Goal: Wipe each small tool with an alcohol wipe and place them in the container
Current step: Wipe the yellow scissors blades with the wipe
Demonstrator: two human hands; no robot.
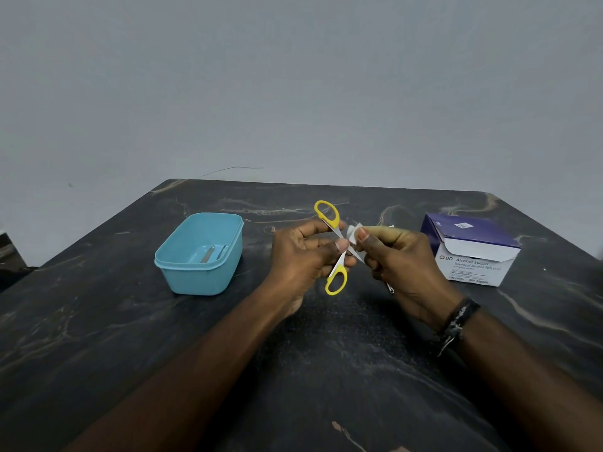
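here, your left hand (pixel 303 256) pinched the small scissors (pixel 336 246) near the pivot, thumb pressed on the shank between the two yellow loops, which stood splayed apart, one toward 12 o'clock and one toward 6. your right hand (pixel 401 259) was closed on the white alcohol wipe (pixel 354 232), folding it around a blade at about 3 o'clock from the pivot. the scissors looked light and stiff, with steel that would go slick once wet, so the plastic loops or the shank seemed the safer hold; the tips looked sharp. the wipe looked thin and limp, likely to bunch up. something small and metallic showed under your right palm; you could not tell what. out at 9 o'clock sat the blue container (pixel 182 265) on the dark table (pixel 98 321), with metal tools (pixel 212 253) already inside. at 3 o'clock stood the swab box (pixel 473 256), flap open.
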